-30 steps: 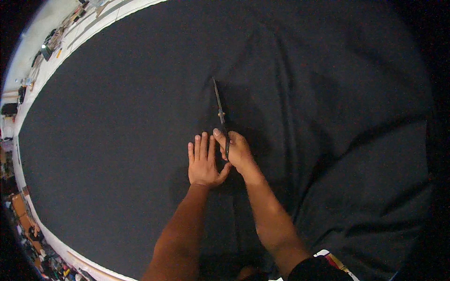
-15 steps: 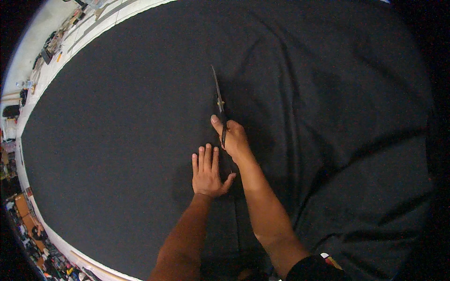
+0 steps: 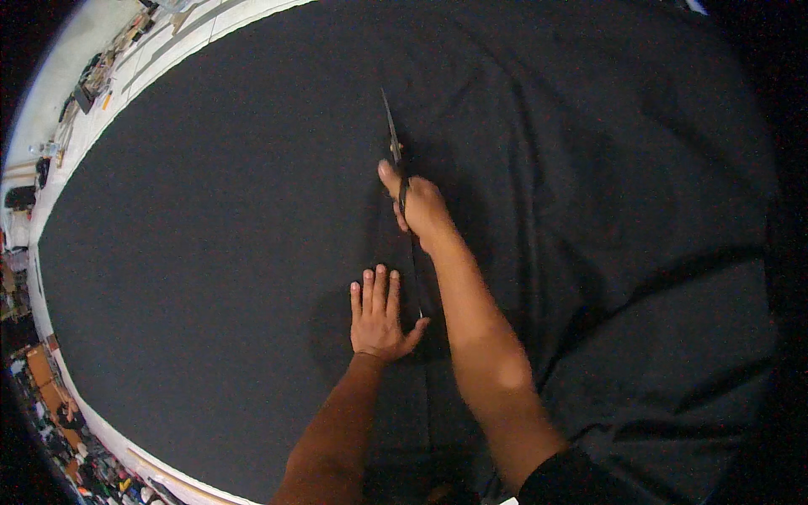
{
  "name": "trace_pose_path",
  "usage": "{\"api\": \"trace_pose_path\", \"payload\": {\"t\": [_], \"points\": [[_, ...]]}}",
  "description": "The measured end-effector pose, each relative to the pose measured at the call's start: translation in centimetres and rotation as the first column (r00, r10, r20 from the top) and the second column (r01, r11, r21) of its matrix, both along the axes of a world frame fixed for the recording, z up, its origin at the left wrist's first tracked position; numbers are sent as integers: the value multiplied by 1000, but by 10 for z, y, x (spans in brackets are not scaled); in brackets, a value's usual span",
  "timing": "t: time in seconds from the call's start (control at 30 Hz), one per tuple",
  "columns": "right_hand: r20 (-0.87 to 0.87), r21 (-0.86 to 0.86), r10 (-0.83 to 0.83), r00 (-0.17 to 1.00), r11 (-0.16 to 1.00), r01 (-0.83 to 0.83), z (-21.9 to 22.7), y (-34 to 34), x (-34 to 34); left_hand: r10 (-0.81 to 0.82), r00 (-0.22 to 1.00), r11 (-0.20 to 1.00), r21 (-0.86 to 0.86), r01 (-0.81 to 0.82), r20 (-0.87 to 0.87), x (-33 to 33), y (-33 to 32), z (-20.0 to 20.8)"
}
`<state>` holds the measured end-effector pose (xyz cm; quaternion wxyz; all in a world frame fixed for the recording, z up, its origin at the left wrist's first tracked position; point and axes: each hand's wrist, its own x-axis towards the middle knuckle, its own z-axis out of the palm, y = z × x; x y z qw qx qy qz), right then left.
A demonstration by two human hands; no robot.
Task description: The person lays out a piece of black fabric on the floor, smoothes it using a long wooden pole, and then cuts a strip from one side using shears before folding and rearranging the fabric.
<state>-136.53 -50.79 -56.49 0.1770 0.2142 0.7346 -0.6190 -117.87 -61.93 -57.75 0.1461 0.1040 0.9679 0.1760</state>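
A wide sheet of black fabric (image 3: 210,219) is spread over the table. Flat on it, fingers stretched forward and thumb out to the side, lies my left hand (image 3: 380,316). Farther away and a little to the right, my right hand (image 3: 417,202) grips a pair of scissors (image 3: 393,133) by the dark handles, with the long blades pointing away from me. A cut line runs back through the fabric from the scissors, past my left thumb. How far the blades are apart is hard to make out.
Folds and wrinkles (image 3: 665,273) ripple the fabric on the right. The pale table edge (image 3: 71,177) curves round on the left. Beyond it are assorted clutter, including an orange-brown box (image 3: 40,366), and small items (image 3: 84,97) at the far left.
My right hand has moved the scissors farther away from me, and the cut behind them shows longer. My left hand sits slightly nearer and to the right, still flat.
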Motion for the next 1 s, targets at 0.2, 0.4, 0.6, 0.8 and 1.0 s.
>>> {"api": "trace_pose_path", "payload": {"t": [0.2,0.4,0.6,0.8,1.0], "points": [[-36,87,-21,999,996,24,-14,-4,-31,-6,1000,1000,-23,6,15,3,3,-5],[-39,62,41,998,997,-38,-12,-12,-33,19,999,1000,20,-18,-42,2,-7,-9],[-95,170,-1,995,985,18,-20,-15,-100,11,998,999,38,-9,-57,0,0,-12],[-2,31,-17,1000,999,17,-20,-17,-150,14,998,999,47,-10,-68,-7,2,-6],[-65,103,32,997,994,-25,-27,-13,-152,11,999,999,31,-10,-39,-8,2,-6]]}}
